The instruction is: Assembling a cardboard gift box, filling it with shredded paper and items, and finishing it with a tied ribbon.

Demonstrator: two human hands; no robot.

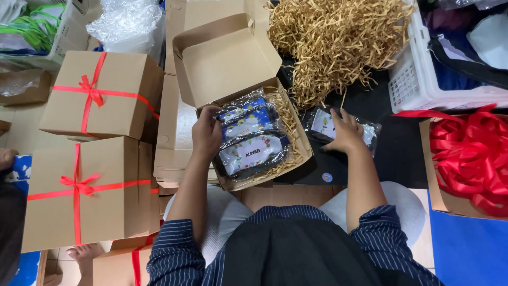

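Note:
An open brown cardboard box (pixel 222 63) sits in front of me with its lid tipped back. Inside lie clear-wrapped packets (pixel 253 145) with blue and white patterned items on gold paper shreds. My left hand (pixel 206 132) rests on the box's left edge, fingers touching the packets. To the right of the box, my right hand (pixel 344 132) lies flat on another clear-wrapped packet (pixel 324 124), which sits on a dark surface.
A heap of gold paper shreds (pixel 338 42) lies behind. Two closed brown boxes tied with red ribbon (pixel 100 95) (pixel 79 190) stand at left. A box of red ribbon (pixel 471 159) and a white basket (pixel 418 79) are at right. Flat cardboard blanks (pixel 172 148) lie beside the open box.

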